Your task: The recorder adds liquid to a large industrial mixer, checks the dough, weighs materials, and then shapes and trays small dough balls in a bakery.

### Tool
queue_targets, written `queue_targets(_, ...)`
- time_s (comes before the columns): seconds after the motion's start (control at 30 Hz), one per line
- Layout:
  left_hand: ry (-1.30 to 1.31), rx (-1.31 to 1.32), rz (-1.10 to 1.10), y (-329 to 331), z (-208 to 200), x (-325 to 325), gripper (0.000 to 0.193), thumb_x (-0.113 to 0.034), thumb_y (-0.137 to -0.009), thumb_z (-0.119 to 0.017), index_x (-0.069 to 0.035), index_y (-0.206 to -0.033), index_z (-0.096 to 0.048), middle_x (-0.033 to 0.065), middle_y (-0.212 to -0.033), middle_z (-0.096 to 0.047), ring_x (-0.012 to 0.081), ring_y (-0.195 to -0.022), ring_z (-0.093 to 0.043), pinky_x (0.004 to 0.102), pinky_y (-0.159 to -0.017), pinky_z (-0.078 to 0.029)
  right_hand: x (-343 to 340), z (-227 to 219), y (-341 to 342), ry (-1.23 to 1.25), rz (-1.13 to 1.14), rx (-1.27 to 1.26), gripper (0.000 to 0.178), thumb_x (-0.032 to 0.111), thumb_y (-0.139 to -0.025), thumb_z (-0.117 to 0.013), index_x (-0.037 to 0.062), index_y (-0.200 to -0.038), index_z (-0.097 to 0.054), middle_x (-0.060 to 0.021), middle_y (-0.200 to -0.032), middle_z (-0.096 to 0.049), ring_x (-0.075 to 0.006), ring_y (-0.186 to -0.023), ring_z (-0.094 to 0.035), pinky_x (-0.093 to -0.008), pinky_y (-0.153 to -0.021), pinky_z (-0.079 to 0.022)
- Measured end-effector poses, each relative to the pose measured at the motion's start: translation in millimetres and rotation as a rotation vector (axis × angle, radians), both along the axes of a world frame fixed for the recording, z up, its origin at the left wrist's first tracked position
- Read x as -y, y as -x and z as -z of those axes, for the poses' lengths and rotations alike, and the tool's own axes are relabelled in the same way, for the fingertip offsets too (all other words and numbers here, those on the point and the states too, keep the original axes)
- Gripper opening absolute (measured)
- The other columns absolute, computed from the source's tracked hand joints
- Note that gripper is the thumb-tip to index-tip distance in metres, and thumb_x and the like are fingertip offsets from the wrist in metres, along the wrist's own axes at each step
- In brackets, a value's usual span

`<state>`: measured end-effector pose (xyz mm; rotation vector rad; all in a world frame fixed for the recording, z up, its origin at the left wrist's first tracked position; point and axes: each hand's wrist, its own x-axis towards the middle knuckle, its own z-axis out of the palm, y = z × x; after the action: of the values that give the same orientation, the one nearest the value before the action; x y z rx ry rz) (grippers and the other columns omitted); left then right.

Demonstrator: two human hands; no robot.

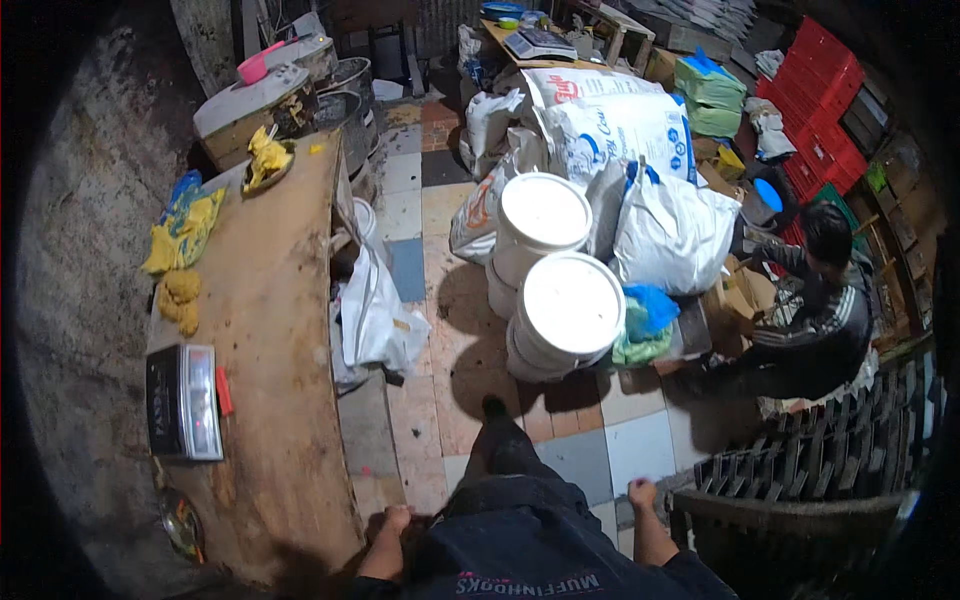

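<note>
Tabletop (270, 340) of stained brown wood, left hand (397, 518) and right hand (642, 492) curled closed.

Light, seemingly from overhead, falls brightest mid-view; the white lids (571, 304) glare almost featureless, and the pale sack (675, 235) shines. Rounded dark shadows pool on the floor (640, 455) beside and below the lids. The left wall (85, 300) is dim, the rack (800, 470) murky. Black vignetting rings the view, and fisheye distortion bows the counter's (270, 350) long edge. Distant sacks (700, 20) look soft and grainy.
</note>
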<state>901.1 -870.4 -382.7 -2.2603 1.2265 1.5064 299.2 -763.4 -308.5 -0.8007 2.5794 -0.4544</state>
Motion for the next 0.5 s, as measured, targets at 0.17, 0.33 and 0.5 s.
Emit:
queue_targets(0.17,0.178,-0.072,0.161,0.0,40.0,95.6,0.031,-0.029,-0.087,-0.056,0.0,-0.089,-0.065,0.0115,-0.086,-0.065,0.0197,-0.073,-0.06,0.0348,-0.071,-0.048,292.7,-61.2,44.8,0.651,-0.082,-0.261,0.014,0.013,-0.08,-0.057,-0.0003,-0.078,-0.059,-0.0137,-0.065,-0.059,-0.023,-0.058,-0.056,-0.0348,-0.057,-0.045)
queue_targets(0.33,0.264,-0.192,-0.363,48.1,-3.1,269.6,0.034,-0.033,-0.08,-0.066,0.0,-0.087,-0.067,0.0099,-0.077,-0.067,0.0179,-0.075,-0.06,0.0336,-0.07,-0.046,590.7,-131.2,1.5,0.92,-0.36,-0.017,0.007,0.007,-0.082,-0.057,0.0,-0.083,-0.059,-0.0079,-0.068,-0.058,-0.0132,-0.061,-0.054,-0.0266,-0.057,-0.044)
queue_targets(0.5,0.418,-0.341,-0.267,53.6,-43.3,425.7,0.034,-0.034,-0.078,-0.068,-0.001,-0.084,-0.068,0.0092,-0.072,-0.066,0.0137,-0.07,-0.059,0.0301,-0.064,-0.047,801.6,-185.5,-85.2,0.937,-0.708,0.062,0.007,0.007,-0.084,-0.058,0.0006,-0.087,-0.06,-0.004,-0.068,-0.058,-0.0082,-0.061,-0.052,-0.0233,-0.055,-0.043)
